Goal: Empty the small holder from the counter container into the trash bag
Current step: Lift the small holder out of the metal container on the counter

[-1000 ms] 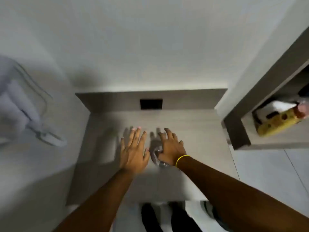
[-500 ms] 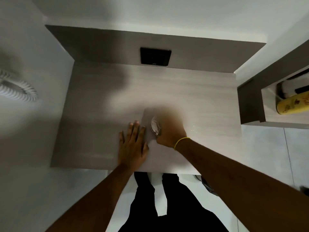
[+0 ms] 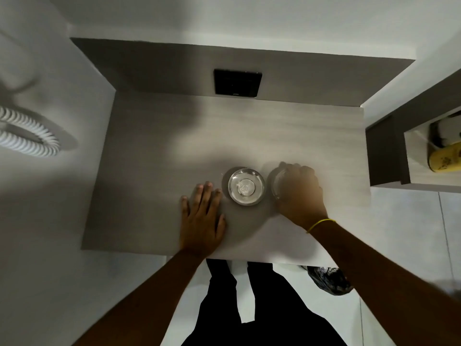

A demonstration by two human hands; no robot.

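Overhead view from the head camera. A pale wood-grain counter (image 3: 287, 136) fills the centre of the scene, bounded at its far edge by a darker upstand carrying a black rectangular plate (image 3: 237, 82). White walls enclose it on the left and far sides; a coiled white hose (image 3: 27, 137) hangs on the left wall. At the right, a recessed shelf (image 3: 419, 171) holds a yellow bottle (image 3: 445, 158) lying beside a dark-and-white item too blurred to identify. Below the near edge of the counter are the person's dark trousers (image 3: 262, 308) and, to their right on the floor, a dark crumpled trash bag (image 3: 329, 280), largely hidden by the right forearm.

The left hand (image 3: 202, 221) lies flat on the counter near its near edge, fingers spread and holding nothing, its fingertips just left of the container. The right hand (image 3: 300, 193), with a yellow band (image 3: 320, 224) at the wrist, is curled over a round, blurred lid-like piece (image 3: 275, 182) resting on or just above the counter; its fingers appear closed around the piece, though blur prevents a firm reading.

Between the two hands sits the round metal counter container (image 3: 246, 186), open at the top. Inside it, at the centre, is the small holder (image 3: 245, 187), containing whitish matter.
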